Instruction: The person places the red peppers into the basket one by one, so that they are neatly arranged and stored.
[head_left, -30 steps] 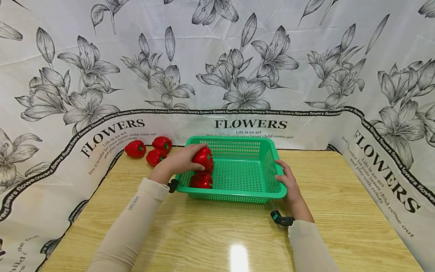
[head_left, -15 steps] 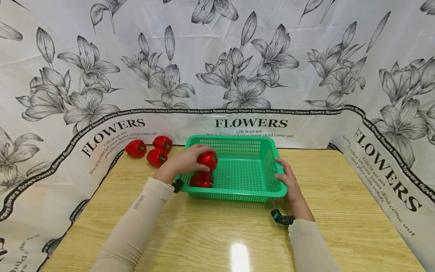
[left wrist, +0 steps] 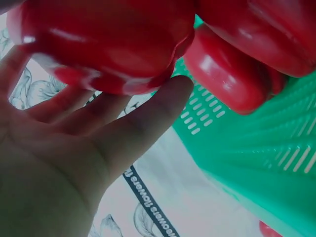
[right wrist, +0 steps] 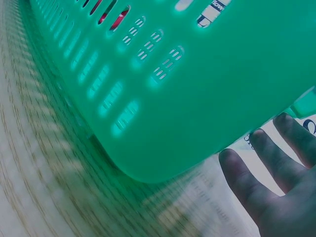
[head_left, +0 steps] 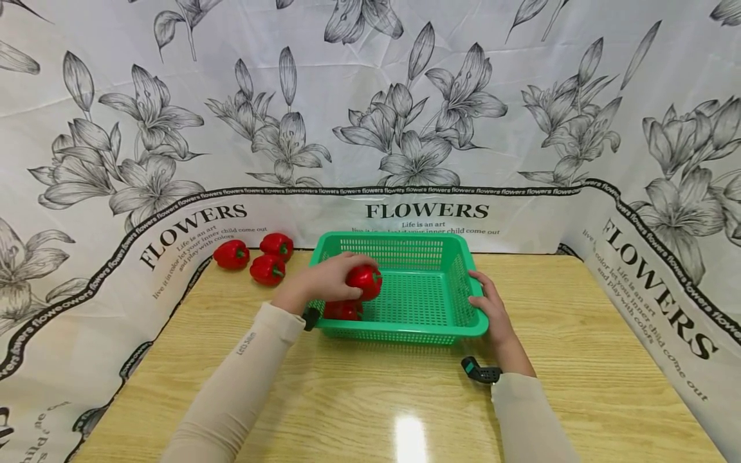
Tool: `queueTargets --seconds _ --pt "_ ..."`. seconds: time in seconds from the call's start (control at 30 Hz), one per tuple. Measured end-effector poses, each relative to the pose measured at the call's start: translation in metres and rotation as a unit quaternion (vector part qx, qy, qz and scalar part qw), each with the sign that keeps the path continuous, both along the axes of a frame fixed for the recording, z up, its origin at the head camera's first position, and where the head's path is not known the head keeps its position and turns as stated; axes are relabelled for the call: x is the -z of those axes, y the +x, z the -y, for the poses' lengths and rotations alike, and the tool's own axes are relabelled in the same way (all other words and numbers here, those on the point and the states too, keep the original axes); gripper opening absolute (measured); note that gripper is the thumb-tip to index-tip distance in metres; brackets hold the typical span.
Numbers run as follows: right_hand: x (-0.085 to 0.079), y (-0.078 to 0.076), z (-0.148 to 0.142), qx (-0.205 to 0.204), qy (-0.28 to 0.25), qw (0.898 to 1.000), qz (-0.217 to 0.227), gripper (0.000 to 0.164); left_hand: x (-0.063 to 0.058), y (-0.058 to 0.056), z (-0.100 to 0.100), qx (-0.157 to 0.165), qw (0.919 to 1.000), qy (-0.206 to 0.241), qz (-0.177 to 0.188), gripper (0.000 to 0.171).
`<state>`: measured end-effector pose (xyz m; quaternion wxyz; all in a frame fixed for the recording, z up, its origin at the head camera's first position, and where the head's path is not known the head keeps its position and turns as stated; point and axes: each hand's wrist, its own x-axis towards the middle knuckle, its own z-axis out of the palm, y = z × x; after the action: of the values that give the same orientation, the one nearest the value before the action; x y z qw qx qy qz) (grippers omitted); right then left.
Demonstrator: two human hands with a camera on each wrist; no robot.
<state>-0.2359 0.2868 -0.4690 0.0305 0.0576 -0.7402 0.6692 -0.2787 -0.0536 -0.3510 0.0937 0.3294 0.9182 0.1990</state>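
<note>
My left hand (head_left: 324,280) grips a glossy red bell pepper (head_left: 366,283) with a green stem, over the left half of a green perforated plastic basket (head_left: 399,330). The left wrist view shows the thumb and fingers around this pepper (left wrist: 108,39). Other red bell peppers (head_left: 346,312) lie in the basket's left end, partly hidden by the hand; two peppers (left wrist: 224,74) show beside the held one up close. At the basket's right side, my right hand (head_left: 496,318) holds the rim. Its fingertips (right wrist: 232,160) reach the outer wall in the right wrist view.
Three more red bell peppers (head_left: 267,269) sit on the wooden table (head_left: 324,405), left of the basket near the back edge. A white cloth (head_left: 428,222) printed with flowers and lettering hangs behind the table and along both sides.
The left hand has carried its pepper rightward and slightly towards the person, from the basket's left end further in. The right hand and the basket have stayed in place.
</note>
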Motion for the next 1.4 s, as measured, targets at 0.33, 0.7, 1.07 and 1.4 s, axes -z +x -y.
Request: queueTargets --seconds 0.33,0.7,1.07,1.4 --pt "-0.001 0.001 0.001 0.0 0.0 1.0 0.002 0.053 -0.002 0.001 -0.015 0.014 0.9993 -0.035 0.006 0.058" --pt "-0.004 0.001 0.002 -0.001 -0.004 1.0 0.002 0.054 -0.003 -0.005 -0.035 0.028 0.9963 -0.066 0.046 0.059" --pt "-0.003 0.0 0.001 -0.007 -0.012 1.0 0.006 0.054 0.003 -0.007 -0.051 0.028 0.9918 -0.107 0.064 0.071" --pt "-0.004 0.001 0.001 -0.012 -0.014 1.0 0.003 0.053 0.006 -0.008 -0.058 0.014 0.9871 -0.132 0.089 0.063"
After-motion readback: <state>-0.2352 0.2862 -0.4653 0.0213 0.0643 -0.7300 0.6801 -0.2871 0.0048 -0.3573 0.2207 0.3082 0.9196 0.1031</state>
